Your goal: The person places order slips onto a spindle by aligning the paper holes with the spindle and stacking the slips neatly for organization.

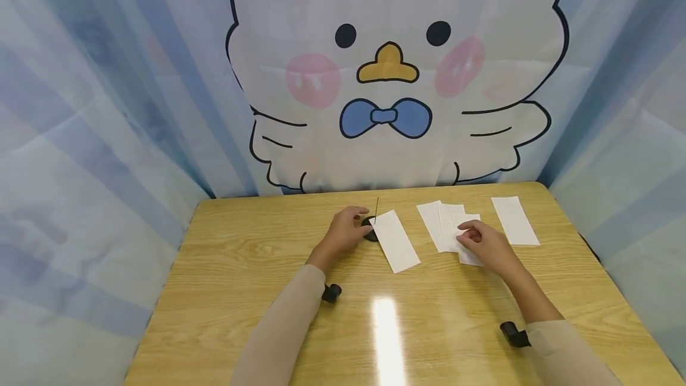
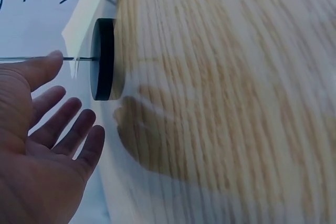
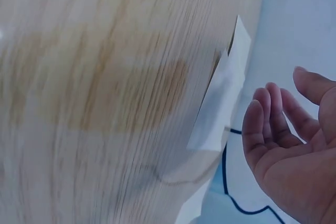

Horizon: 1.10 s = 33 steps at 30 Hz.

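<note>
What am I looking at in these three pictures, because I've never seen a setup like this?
There's no machine, just a person's bare left hand and right hand. The wide picture comes from a head-worn camera; the close ones come from cameras on each wrist. On the wooden table sits a black round base with a thin upright rod. One white slip has a corner by the base; three overlapping slips and a lone slip lie rightward. The left hand is beside the rod, the right over the overlapping slips. Neither plainly holds anything.
</note>
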Available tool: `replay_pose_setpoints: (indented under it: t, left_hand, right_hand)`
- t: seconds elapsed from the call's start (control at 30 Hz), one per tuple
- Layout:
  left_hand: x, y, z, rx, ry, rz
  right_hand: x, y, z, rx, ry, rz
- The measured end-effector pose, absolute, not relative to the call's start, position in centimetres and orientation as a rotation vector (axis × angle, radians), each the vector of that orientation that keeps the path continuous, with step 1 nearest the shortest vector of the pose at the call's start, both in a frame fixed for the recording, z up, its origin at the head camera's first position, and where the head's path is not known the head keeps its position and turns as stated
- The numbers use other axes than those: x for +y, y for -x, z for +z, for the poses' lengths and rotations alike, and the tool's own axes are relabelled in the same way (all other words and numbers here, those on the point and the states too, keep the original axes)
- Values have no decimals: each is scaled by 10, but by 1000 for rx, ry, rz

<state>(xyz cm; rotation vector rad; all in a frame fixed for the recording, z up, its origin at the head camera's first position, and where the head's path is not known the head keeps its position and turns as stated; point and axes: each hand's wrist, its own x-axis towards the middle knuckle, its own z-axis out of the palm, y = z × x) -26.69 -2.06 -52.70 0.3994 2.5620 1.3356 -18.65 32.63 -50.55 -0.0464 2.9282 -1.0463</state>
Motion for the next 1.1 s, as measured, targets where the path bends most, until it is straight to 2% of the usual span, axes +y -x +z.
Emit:
replay_pose_setpoints:
  t: [0.63, 1.1]
  left_hand:
    - [-20, 265, -542, 2647, -529, 1223]
    - [-18, 261, -544, 2746, -517, 1148]
  right_hand:
    - [383, 180, -506, 2981, -5, -1014]
    - [413, 182, -510, 3025, -143, -988]
